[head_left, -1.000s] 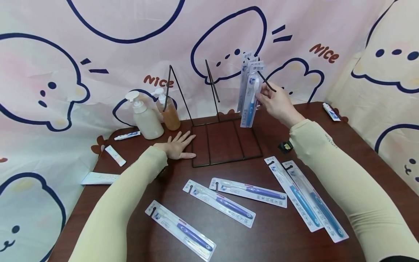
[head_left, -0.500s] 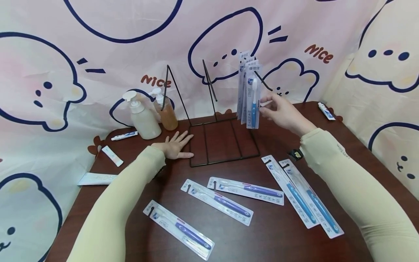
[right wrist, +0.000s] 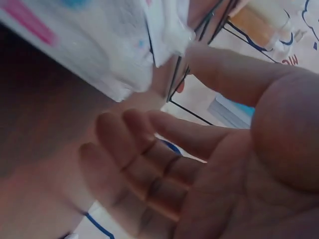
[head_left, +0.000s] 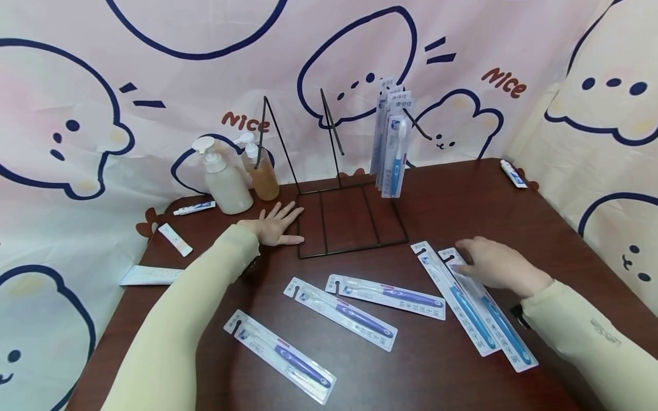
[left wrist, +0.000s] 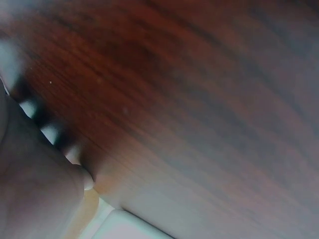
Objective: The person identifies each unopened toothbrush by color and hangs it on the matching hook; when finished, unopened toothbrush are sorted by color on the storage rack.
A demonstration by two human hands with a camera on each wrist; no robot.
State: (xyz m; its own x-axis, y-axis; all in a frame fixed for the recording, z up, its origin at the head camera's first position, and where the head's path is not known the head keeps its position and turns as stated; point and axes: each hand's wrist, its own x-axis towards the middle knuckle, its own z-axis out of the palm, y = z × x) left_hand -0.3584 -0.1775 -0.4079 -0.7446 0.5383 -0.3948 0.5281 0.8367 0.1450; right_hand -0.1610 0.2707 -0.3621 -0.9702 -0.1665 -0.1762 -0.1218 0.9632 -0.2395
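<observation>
My left hand (head_left: 277, 224) lies flat on the table with its fingers spread, fingertips right at the left side of the black wire rack (head_left: 327, 228). In the head view my right hand (head_left: 496, 264) hovers over the upper end of a packaged blue toothbrush (head_left: 498, 319). The right wrist view shows the fingers of that hand (right wrist: 154, 169) loosely bent with nothing between them, close to the toothbrush packs (right wrist: 124, 55). Another blue toothbrush pack (head_left: 457, 299) lies alongside. Several toothbrush packs (head_left: 396, 148) hang from the rack's right hook (head_left: 418, 125).
Three purple toothbrush packs (head_left: 339, 314) lie across the front of the table (head_left: 401, 377). Two pump bottles (head_left: 228, 185) stand behind my left hand. Toothpaste tubes (head_left: 175, 240) lie at the left, and a small tube (head_left: 513, 174) at the back right. A printed curtain (head_left: 205, 74) hangs behind.
My right hand let go of the front blue toothbrush pack on the hook, then moved down and forward to the packs at the right. The left hand stays in place.
</observation>
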